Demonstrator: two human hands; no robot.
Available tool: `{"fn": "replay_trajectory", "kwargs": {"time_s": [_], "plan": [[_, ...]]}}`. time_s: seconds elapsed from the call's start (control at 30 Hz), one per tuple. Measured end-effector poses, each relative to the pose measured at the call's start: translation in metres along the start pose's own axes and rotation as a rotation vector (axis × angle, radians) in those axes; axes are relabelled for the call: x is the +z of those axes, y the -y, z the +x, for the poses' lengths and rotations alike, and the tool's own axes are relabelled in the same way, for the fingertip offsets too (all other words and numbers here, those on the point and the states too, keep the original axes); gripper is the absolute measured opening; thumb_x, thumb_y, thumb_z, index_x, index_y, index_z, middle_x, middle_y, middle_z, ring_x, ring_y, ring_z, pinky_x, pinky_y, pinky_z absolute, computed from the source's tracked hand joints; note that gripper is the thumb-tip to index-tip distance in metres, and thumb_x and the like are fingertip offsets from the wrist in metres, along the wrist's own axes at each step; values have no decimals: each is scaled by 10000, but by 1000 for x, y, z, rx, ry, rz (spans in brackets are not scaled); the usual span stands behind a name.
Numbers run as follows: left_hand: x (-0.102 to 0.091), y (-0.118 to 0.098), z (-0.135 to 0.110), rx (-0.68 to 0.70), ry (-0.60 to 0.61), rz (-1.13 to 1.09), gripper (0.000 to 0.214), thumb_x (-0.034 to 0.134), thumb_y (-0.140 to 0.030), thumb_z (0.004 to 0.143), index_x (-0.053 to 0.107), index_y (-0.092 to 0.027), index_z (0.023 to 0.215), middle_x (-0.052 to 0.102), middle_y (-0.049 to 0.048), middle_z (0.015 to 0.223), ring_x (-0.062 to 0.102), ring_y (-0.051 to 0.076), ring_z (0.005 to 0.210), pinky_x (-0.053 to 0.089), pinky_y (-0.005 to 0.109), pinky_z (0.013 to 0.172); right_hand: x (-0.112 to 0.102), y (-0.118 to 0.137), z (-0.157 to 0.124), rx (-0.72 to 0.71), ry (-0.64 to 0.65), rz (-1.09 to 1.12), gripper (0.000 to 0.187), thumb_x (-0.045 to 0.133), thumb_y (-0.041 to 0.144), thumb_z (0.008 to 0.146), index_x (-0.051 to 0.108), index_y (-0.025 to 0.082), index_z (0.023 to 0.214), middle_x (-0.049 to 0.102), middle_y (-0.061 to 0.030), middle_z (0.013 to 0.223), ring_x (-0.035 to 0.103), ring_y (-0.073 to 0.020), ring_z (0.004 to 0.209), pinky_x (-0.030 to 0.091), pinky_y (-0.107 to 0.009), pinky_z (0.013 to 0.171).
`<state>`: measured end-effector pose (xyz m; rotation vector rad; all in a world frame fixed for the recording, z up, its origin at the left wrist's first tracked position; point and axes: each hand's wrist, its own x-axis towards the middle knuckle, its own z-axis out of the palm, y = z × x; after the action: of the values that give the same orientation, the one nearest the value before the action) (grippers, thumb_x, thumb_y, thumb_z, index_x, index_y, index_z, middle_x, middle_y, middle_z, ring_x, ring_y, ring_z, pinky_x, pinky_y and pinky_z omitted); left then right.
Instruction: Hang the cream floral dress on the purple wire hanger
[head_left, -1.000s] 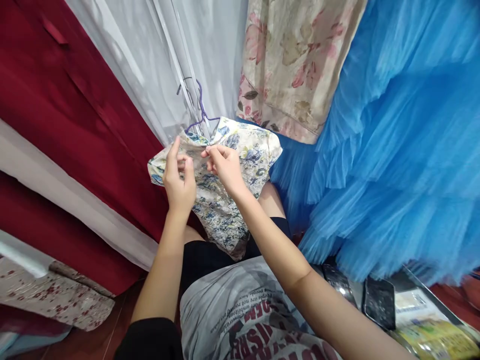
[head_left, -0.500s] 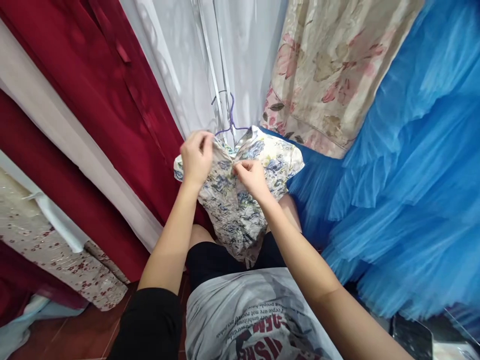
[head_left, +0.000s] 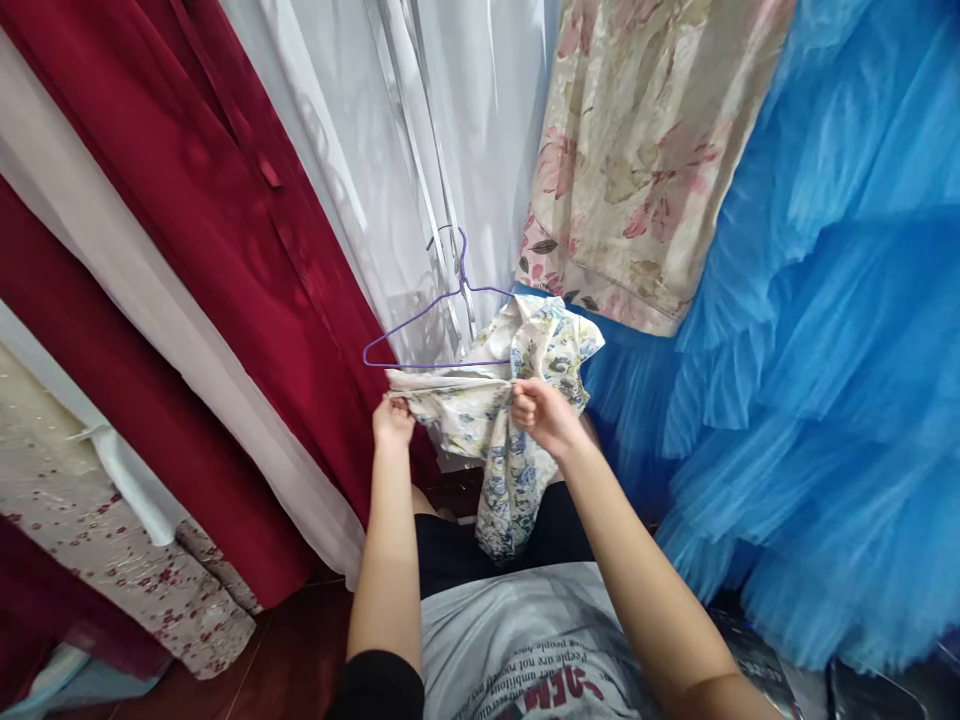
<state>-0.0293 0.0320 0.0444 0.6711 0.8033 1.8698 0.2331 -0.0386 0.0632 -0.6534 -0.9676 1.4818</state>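
A small floral dress [head_left: 510, 440], cream with blue flowers, hangs half off a purple wire hanger [head_left: 420, 335]. The hanger's left arm is bare; the dress still covers its right end. My left hand [head_left: 393, 420] is closed on the dress's pulled-down left edge. My right hand [head_left: 541, 410] is closed on a bunch of the fabric at the middle, just below the hanger's bottom wire. The hanger's hook sits among white straps in front of a sheer white garment [head_left: 420, 150].
Hanging clothes surround me: a dark red dress [head_left: 187, 220] at left, a cream rose-print garment [head_left: 645, 160] above right, a large blue tulle skirt [head_left: 825, 380] at right. A speckled cloth [head_left: 112, 560] lies at lower left over dark wooden floor [head_left: 285, 650].
The dress's left shoulder has come off the hanger, baring the left arm of the wire. Both hands dropped lower and now grip the bunched fabric.
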Motion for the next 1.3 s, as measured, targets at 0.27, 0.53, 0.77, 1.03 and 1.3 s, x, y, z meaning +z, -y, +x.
{"fn": "replay_trajectory", "kwargs": {"time_s": [0.27,0.53,0.77,1.03,1.3], "plan": [[33,87,-104,-140,220,-2,330,799,-424,759,609,-155,777,657,53,882,630,165,828,471,285,768,-75,-25,-24,-317,-550,50,309,526,523,820,460,249,692,483,39,558,481,-133,500,406,-252,488],[79,34,-147,160,612,406,344,598,-495,943,686,-173,862,655,71,912,618,194,864,504,298,823,-25,-41,-48,68,261,-277,526,567,703,871,717,216,1001,726,-80,969,653,-248,1027,527,-365,866],[34,32,-140,-48,980,608,475,658,-573,872,737,-189,1139,728,115,1017,680,272,971,551,366,875,-24,2,-53,196,566,-477,328,826,381,719,712,145,915,647,-2,745,540,-141,651,441,-249,595],[-23,-11,-95,-181,1166,1225,492,640,-615,849,718,-132,800,634,6,716,535,150,658,406,244,622,-47,93,-10,73,538,-984,360,777,470,745,703,120,704,596,-1,617,477,-117,549,346,-238,510],[-46,-105,8,488,681,1783,297,584,-460,871,761,-233,943,740,65,1059,571,311,1117,376,458,1013,-60,103,39,-331,206,-1121,499,681,196,666,751,157,1159,768,-91,1053,695,-254,870,520,-321,755]]}}
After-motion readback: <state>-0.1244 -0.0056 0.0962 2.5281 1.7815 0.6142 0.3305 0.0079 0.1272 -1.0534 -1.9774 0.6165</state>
